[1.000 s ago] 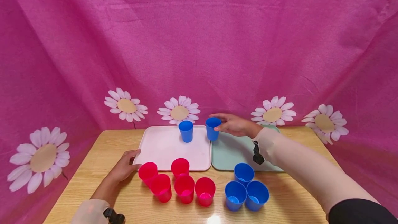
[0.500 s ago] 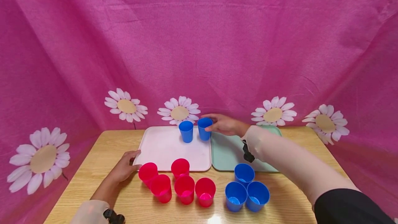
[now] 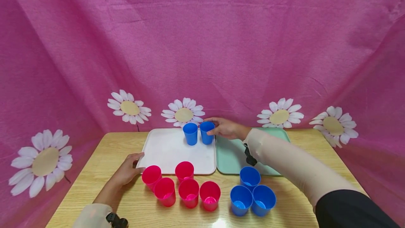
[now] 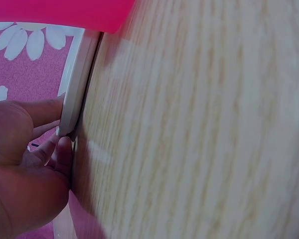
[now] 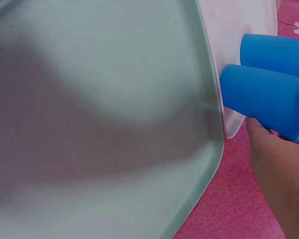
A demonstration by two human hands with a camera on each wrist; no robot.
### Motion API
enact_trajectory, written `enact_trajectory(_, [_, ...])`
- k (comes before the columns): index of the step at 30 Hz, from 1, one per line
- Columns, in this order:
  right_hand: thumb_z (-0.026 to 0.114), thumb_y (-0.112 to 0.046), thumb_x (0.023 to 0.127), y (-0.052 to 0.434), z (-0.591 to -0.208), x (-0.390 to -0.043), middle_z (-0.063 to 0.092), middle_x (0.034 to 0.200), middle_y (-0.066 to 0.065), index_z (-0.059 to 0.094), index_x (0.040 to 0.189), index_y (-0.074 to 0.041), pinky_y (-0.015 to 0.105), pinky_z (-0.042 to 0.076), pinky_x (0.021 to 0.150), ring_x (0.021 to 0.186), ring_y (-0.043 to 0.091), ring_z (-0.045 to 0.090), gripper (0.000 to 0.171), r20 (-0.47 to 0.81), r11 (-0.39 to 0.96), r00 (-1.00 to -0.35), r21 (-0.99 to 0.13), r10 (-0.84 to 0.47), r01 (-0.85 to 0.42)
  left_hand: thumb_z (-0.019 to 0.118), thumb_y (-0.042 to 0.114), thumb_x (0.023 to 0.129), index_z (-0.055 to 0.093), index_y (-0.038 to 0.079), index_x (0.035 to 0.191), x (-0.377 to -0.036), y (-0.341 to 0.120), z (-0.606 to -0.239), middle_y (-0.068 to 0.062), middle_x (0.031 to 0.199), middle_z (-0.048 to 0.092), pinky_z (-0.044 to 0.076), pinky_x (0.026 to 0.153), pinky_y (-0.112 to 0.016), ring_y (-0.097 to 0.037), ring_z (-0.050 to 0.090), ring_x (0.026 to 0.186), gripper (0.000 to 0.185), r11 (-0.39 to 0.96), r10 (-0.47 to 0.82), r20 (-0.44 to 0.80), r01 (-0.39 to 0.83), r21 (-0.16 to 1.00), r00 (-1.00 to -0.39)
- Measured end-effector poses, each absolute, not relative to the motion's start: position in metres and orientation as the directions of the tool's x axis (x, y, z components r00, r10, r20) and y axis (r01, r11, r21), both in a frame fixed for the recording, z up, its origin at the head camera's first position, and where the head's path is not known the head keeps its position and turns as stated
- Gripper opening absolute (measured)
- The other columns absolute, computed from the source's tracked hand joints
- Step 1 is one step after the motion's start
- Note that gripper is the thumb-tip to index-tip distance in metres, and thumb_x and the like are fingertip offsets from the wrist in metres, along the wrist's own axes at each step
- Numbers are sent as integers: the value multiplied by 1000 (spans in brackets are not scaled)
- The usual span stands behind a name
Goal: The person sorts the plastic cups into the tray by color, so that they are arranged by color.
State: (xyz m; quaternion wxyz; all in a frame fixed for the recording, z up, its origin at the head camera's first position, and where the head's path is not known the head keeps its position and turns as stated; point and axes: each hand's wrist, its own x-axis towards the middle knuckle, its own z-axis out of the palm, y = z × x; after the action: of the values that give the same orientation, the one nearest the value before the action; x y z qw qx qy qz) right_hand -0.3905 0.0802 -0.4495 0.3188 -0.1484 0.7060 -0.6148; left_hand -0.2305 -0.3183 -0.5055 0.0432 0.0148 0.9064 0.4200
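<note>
My right hand [image 3: 227, 128] holds a blue plastic cup [image 3: 206, 135] upright at the back right corner of the white tray [image 3: 164, 152], its fingers curled round the side. Close beside it on the tray stands a second blue cup [image 3: 190, 134]. The right wrist view shows the held cup [image 5: 261, 94] with its base at the white tray near the seam, and a thumb or finger against its wall. At the tray's front left corner my left hand [image 3: 126, 170] pinches the rim. In the left wrist view, fingers lie on both sides of the tray edge [image 4: 77, 84].
Several red cups [image 3: 190, 194] stand in front of the white tray, one near my left hand. Three blue cups [image 3: 250, 177] cluster at the front right. A green tray [image 3: 231, 156] adjoins the white one under my right forearm. A pink cloth [image 3: 221, 62] hangs behind the table.
My right hand has carried its blue cup leftward from the seam between the trays onto the white tray, next to the other blue cup. The left hand has stayed on the rim.
</note>
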Motion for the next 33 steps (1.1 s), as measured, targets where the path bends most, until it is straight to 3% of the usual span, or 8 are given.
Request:
enact_trajectory(17, [67, 3, 96, 77, -451, -387, 40, 159, 21, 34, 160, -6, 51, 33, 121, 148, 39, 37, 72, -272, 241, -780, -957, -563, 160, 70, -4, 93, 40, -15, 149, -229, -318, -505, -38, 146, 38, 33, 117, -63, -53, 40, 136, 65, 648, 66, -65, -7, 762, -996])
enact_trajectory(33, [65, 1, 98, 89, -446, -379, 34, 163, 21, 28, 163, -8, 52, 32, 122, 151, 40, 32, 76, -254, 220, -767, -964, -589, 150, 68, -3, 94, 37, -16, 150, -231, -320, -508, -38, 148, 34, 30, 118, -63, -54, 34, 139, 65, 628, 73, -72, -10, 778, -995])
